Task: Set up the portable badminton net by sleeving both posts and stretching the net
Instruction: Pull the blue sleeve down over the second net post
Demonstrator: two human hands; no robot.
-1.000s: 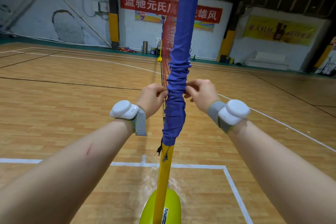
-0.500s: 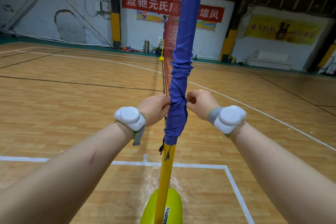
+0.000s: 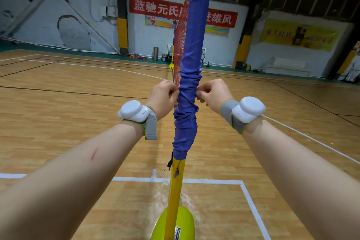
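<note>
Blue sleeve (image 3: 186, 130) pinched on either side by left hand (image 3: 162, 98) and right hand (image 3: 213, 94)

Two hands (image 3: 163, 96) (image 3: 212, 93), two posts (image 3: 176, 191) (image 3: 171, 58), one net (image 3: 180, 45), one sleeve (image 3: 190, 84)

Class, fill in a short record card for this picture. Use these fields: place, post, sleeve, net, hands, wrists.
Place: indoor court with a wooden floor
Post: yellow post, upright in a yellow-green base
Sleeve: blue sleeve over the post, bunched at hand level, bare post showing below its lower end
Net: red net running from the sleeve to a far post
Hands: left hand and right hand each pinch the bunched sleeve, one on either side
Wrists: a white device strapped on each
</note>
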